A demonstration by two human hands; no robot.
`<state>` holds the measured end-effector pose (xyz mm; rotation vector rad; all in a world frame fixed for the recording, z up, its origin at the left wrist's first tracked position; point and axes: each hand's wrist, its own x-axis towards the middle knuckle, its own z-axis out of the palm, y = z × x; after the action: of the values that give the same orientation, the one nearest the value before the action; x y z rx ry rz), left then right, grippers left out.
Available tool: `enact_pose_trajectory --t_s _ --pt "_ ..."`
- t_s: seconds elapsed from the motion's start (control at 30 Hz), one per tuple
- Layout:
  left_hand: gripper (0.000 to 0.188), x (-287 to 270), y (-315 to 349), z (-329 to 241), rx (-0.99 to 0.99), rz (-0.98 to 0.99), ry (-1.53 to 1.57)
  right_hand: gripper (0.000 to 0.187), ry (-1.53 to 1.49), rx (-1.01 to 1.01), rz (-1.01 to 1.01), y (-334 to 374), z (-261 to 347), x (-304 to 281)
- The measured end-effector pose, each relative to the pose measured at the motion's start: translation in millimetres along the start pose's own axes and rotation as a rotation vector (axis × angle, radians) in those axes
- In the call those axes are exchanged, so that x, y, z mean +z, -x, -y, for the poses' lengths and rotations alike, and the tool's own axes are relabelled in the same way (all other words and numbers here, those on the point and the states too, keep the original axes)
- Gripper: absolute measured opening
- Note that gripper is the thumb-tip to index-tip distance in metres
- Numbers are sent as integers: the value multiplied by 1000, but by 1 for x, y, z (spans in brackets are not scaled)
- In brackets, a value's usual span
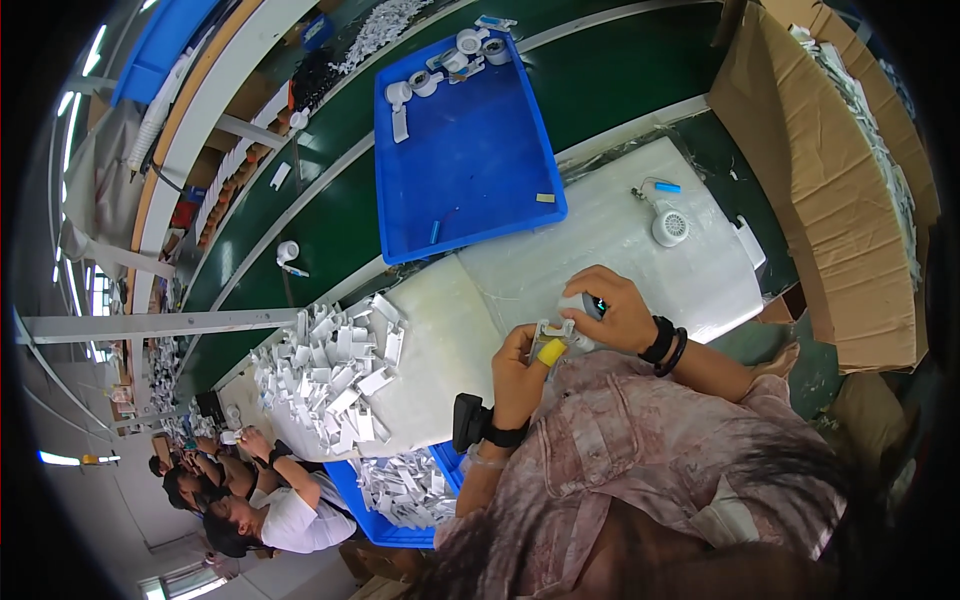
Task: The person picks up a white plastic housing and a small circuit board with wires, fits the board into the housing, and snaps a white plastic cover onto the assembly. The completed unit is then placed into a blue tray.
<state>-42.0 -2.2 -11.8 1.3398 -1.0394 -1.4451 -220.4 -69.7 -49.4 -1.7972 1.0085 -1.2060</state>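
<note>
L hand (520, 375) and R hand (620, 312) both up close over front edge of white foam pad (600, 250), clamped on same small white plastic part (562, 332). L fingers pinch its lower end, yellow fingertip cover (551, 351) pressed on it; R fingers wrapped round upper end. Part held off the pad, between the hands, near the chest. Round white fan-like piece (670, 227) w/ blue bit lying on pad, well apart. Blue tray (470, 170) beyond pad w/ few white parts at far end. Heap of white clips (325, 375) on L. Cardboard box (830, 200) on R.
</note>
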Motion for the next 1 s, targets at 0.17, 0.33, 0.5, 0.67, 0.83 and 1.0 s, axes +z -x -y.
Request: enact_pose_trajectory --t_s 0.17,0.33,0.5,0.67,0.83,1.0 --pt "20 -5 1 5 -13 -19 -64 23 18 -3 14 -1 1 1" --pt "21 -3 -1 0 -17 -17 -40 22 19 0 21 -1 0 1" --pt "21 -8 -1 5 -44 -6 -33 23 21 15 32 -1 0 1" --pt "21 -10 -4 12 6 -9 -100 23 24 23 33 -1 1 2" --pt "21 -12 -5 13 10 -2 -113 23 17 27 39 0 -2 3" --pt "22 -12 -6 16 0 4 -87 24 35 29 63 1 -4 3"
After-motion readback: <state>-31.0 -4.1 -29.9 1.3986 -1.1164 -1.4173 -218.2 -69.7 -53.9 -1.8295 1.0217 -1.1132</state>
